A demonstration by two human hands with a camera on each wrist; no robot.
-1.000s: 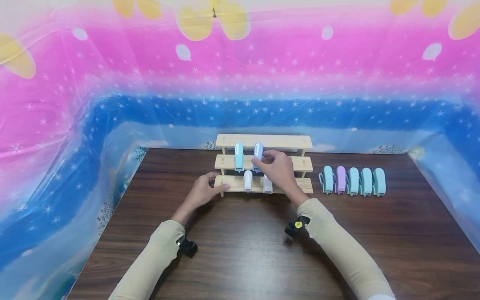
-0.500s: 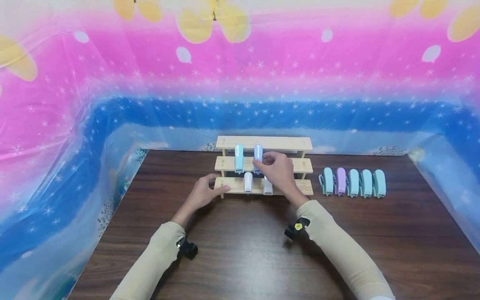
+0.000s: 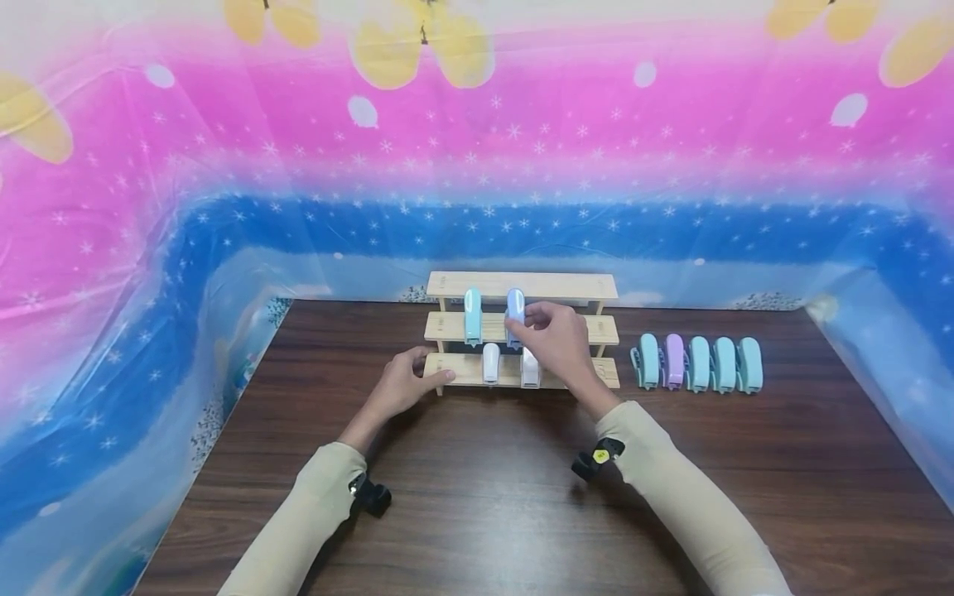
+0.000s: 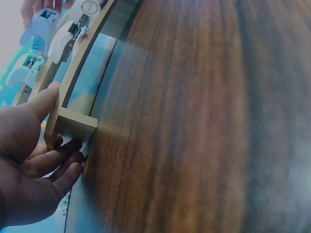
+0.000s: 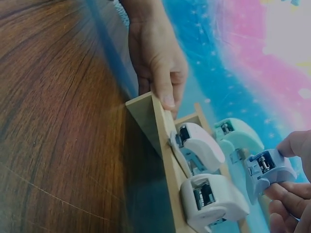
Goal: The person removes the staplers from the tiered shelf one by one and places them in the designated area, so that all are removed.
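Five staplers [image 3: 698,364] line the desk [image 3: 492,497] beside the rack [image 3: 544,285], where your right hand [image 3: 557,338] pinches a blue stapler [image 3: 516,303] at the middle tier [image 3: 602,329] and your left hand [image 3: 402,384] grips the bottom tier [image 3: 467,367] by its left end.

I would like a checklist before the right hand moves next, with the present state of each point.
1. Left hand grips the rack at its left end: ok.
2. Right hand is free: not ok, it pinches the periwinkle stapler.
3. The periwinkle stapler rests fully on the middle board: cannot tell.
4. Mint stapler stands apart from it: ok.
5. White staplers are on the lowest board: ok.
6. Five more staplers lined up beside the rack: ok.
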